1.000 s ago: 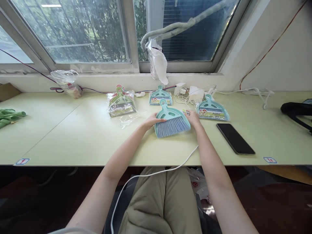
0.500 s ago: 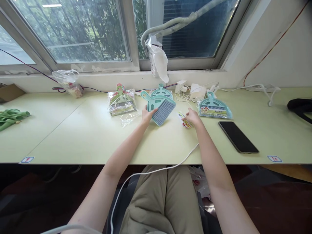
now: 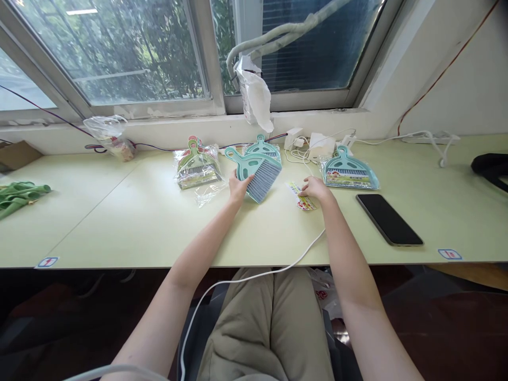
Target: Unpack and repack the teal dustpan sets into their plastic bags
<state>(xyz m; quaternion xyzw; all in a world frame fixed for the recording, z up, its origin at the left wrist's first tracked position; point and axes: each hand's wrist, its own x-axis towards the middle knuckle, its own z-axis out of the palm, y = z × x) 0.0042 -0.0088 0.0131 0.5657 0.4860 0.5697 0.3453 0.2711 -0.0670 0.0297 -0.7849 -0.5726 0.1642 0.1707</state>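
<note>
Just right of the left hand (image 3: 237,186), whose grip pinches the teal brush (image 3: 257,172) tilted above the table (image 3: 119,222), handle pointing up-left, the right hand (image 3: 315,188) presses fingers flat on the paper label (image 3: 301,197).

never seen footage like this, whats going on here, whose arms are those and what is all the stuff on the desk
There is no machine here: the camera sits on a person's head and looks down, so the two bare arms are the wearer's own, with their knees below.

The left hand holds a teal hand brush with grey bristles, tilted up off the pale green desk. The right hand rests on a small colourful paper label lying flat.

Also on the desk: a teal dustpan set at right, a bagged stack of similar sets at left, a dark phone, and white chargers and cables under the window.
</note>
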